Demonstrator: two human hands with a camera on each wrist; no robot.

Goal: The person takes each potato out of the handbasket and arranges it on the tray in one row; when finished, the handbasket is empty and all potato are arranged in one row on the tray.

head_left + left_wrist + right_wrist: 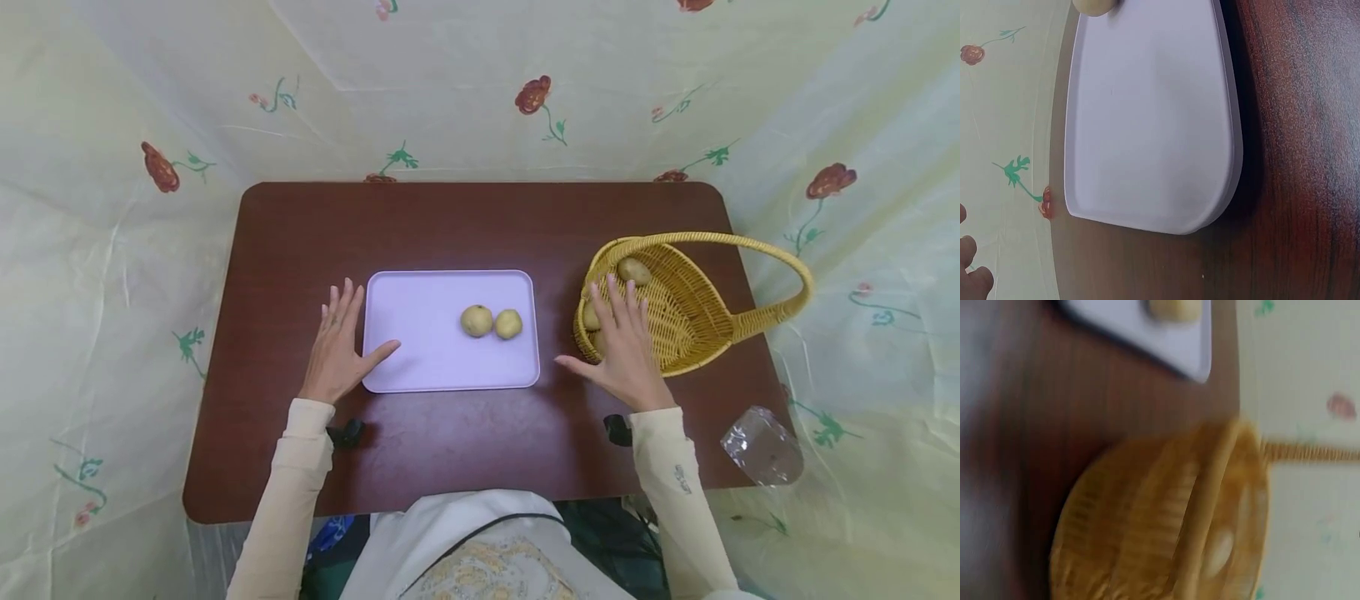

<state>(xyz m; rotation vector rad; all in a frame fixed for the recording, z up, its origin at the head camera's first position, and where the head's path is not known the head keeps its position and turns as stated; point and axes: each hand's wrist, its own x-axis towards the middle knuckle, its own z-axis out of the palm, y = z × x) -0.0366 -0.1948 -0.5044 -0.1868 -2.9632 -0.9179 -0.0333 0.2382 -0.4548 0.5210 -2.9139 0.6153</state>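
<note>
My left hand (337, 354) is spread beside the left end of a lilac tray (412, 333), its thumb overlapping the rim in the head view. Some of its fingertips (975, 282) show at the lower left of the left wrist view. Two potatoes, one slightly larger (476, 321) and one smaller (508, 324), sit side by side toward the tray's right end. With fingers spread, my right hand (628, 358) hovers at the near left side of a yellow wicker basket (697, 292), holding nothing. Inside the basket lie potatoes (633, 270), partly hidden by that hand.
The basket's tall arched handle (780, 258) leans out to the right, past the table edge. A crumpled clear plastic piece (763, 446) lies at the table's near right corner. Flower-printed sheeting (465, 100) hangs around the brown table (465, 221).
</note>
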